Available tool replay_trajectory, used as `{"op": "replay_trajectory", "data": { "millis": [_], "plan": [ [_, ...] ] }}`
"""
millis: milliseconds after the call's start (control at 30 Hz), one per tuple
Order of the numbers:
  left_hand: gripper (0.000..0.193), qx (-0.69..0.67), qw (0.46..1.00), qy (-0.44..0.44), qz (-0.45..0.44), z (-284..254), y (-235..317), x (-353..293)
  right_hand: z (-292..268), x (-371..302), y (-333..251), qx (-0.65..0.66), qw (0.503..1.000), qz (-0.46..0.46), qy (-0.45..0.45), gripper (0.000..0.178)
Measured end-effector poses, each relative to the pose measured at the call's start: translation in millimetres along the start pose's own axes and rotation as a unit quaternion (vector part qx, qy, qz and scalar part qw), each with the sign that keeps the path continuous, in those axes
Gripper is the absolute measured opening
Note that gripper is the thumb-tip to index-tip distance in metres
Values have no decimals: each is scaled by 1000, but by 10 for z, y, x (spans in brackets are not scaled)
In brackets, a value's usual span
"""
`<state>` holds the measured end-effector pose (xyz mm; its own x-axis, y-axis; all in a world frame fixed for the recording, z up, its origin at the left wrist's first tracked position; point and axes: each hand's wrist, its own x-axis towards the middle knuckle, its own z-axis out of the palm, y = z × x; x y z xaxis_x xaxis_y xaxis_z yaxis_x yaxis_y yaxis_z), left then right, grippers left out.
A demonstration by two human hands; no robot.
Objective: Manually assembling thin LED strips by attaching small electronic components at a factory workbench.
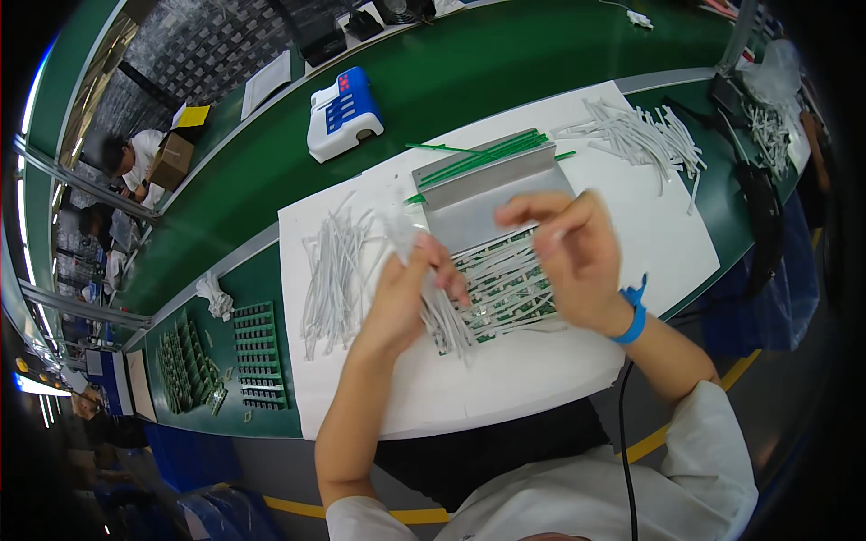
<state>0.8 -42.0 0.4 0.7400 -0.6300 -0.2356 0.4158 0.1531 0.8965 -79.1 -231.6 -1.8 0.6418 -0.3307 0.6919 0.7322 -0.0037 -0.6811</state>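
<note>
My left hand [406, 302] is closed around a bundle of thin white strips [442, 320], which look like flat cables. They hang below its fingers, and their upper ends are blurred. My right hand [577, 261], with a blue wrist strap [636, 316], is raised to the right with its fingers bent but apart. Nothing shows in it, though the fingertips are smeared by motion. Under and between the hands lie green circuit boards [492, 257] with white strips across them. Just behind them stands a grey metal fixture [492, 185] holding several green sticks [487, 158].
Loose white strips [334, 288] lie left on the white sheet [541, 370], with another pile [631, 135] at the back right. A blue-and-white device [343, 115] stands behind. Left are board panels [259, 356] and crumpled white material [215, 296]. A person [144, 162] works far left.
</note>
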Motion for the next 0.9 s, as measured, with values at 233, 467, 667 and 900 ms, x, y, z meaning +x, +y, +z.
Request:
{"op": "replay_trajectory", "data": {
  "millis": [233,467,667,900],
  "plan": [
    [40,-2,1000,-9,16,-293,196,-206,-418,735,44,-151,943,184,-232,16],
    [33,604,689,99,389,-81,-90,-249,-561,494,415,-261,878,142,-375,17],
    [91,701,623,25,346,-91,-239,-129,-497,414,259,-243,892,255,-283,13],
    [95,706,636,-14,311,-82,-300,-2,-553,310,334,-250,892,172,-334,14]
  ]
}}
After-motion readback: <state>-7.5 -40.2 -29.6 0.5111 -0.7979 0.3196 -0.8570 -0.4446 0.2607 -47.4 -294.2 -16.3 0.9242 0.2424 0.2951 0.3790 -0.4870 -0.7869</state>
